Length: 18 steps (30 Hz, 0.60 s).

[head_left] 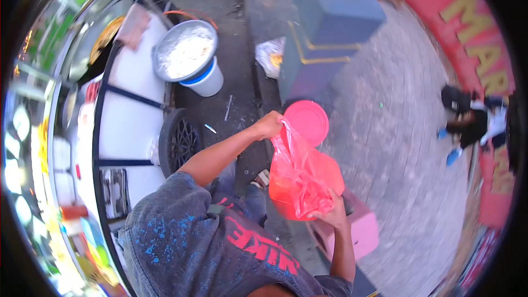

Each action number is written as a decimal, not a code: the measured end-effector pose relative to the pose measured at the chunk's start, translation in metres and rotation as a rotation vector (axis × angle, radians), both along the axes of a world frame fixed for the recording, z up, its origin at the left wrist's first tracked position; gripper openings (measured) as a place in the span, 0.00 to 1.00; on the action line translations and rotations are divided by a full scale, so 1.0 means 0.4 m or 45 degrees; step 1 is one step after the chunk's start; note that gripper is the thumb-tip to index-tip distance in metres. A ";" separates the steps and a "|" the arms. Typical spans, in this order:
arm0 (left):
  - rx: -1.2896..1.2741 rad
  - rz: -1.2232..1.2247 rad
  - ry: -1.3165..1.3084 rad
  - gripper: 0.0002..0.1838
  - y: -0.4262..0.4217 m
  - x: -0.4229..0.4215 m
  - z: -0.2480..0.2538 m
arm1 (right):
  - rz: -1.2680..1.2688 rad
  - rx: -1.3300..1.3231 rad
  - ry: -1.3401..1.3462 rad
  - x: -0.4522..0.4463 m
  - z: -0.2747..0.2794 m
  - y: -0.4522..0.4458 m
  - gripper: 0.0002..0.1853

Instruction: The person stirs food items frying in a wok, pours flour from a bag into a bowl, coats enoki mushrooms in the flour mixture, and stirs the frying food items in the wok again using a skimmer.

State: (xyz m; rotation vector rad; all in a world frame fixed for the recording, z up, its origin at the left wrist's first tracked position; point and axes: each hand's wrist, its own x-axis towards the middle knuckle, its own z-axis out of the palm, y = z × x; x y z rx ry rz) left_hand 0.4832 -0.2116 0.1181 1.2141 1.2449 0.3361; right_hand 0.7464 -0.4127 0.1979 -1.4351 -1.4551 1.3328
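Note:
A thin red plastic bag (300,159) stretches between my two hands. My left hand (268,125) is closed on its upper end. Lower right, my right hand (333,210) has its fingers curled on the bag's bunched lower part. Right behind and below the bag is an orange-red container (281,201), mostly covered by it; whether the bag touches the container I cannot tell. A round pinkish-red lid-like disc (308,122) lies just beyond my left hand.
A pink perforated plastic stool or crate (360,231) stands near my right forearm. At left is a white-panelled stall (126,121), with a wide basin of white stuff (187,49) on a white bucket (209,80). A blue-grey block (335,11) stands ahead; a person (476,124) is far right.

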 end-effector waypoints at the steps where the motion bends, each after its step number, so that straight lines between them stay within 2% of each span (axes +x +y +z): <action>1: 0.078 0.056 -0.048 0.17 0.015 -0.054 0.036 | 0.065 -0.058 -0.181 -0.024 0.023 0.036 0.18; 2: 0.137 0.120 -0.084 0.17 0.030 -0.114 0.041 | 0.119 -0.113 -0.365 -0.055 0.035 0.069 0.15; 3: 0.196 0.178 -0.114 0.17 0.046 -0.170 0.030 | -0.027 -0.021 -0.368 -0.072 0.006 0.101 0.08; 4: 0.252 0.236 -0.139 0.16 0.054 -0.227 0.077 | -0.133 0.046 -0.284 -0.119 0.018 0.145 0.04; 5: 0.094 0.316 -0.177 0.16 0.059 -0.296 0.123 | -0.242 0.104 -0.195 -0.183 0.029 0.193 0.03; 8: 0.045 0.391 -0.274 0.14 0.093 -0.495 0.153 | -0.446 0.231 0.162 -0.343 0.036 0.333 0.06; 10: 0.036 0.396 -0.543 0.18 0.121 -0.635 0.126 | -0.637 0.202 0.466 -0.465 0.051 0.431 0.06; 11: 0.037 0.391 -0.679 0.21 0.146 -0.708 0.104 | -0.594 0.190 0.453 -0.512 0.056 0.480 0.06; 14: 0.266 0.615 -1.140 0.36 0.165 -0.858 -0.008 | -0.466 0.103 0.397 -0.638 0.105 0.602 0.07; 15: 0.315 0.549 -1.159 0.52 0.172 -0.895 -0.072 | -0.418 0.060 0.389 -0.693 0.143 0.639 0.07; 16: 0.202 0.472 -1.100 0.63 0.178 -0.907 -0.071 | -0.368 0.018 0.384 -0.748 0.165 0.682 0.08; 17: 0.152 0.370 -1.077 0.70 0.196 -0.899 -0.085 | -0.367 -0.007 0.388 -0.794 0.168 0.717 0.09; 18: 0.186 0.351 -1.250 0.73 0.219 -0.873 -0.115 | -0.369 -0.030 0.395 -0.835 0.165 0.745 0.09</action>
